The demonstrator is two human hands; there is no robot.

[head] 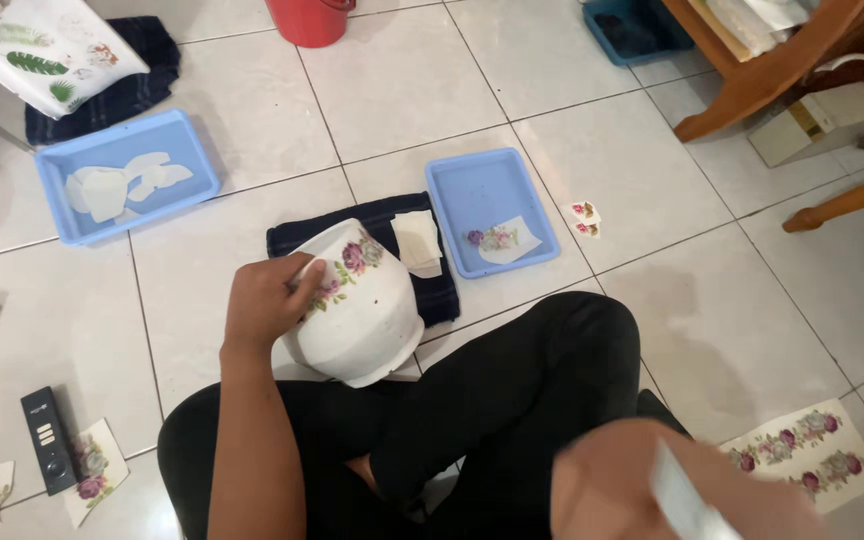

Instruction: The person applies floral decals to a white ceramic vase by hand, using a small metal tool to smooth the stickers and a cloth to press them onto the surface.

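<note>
On the tiled floor, just in front of our crossed legs, we held a white pot with a band of pink flower pictures around its upper wall. It was tipped onto its side, its long axis running from the rim by our knee up and away toward the dark blue cloth that lay just beyond it, with the open mouth turned back toward us. Our left hand sat on the pot's left flank, fingers curled and pressed over the flower band, clamped on the wall to steady it. Our right hand was low and close to the camera, well to the right of the pot and blurred; it appeared closed around a thin, pale, flat strip, though we could not tell what that was. So the pot lay up and to the left of the right hand, and the left hand was plainly the nearer one, already touching it. Just right of the cloth stood a small blue tray holding a flower cutout, and on the cloth rested pale paper pieces. Farther left of the pot was a second blue tray with white scraps, and right of our knee a sheet of flower pictures.
</note>
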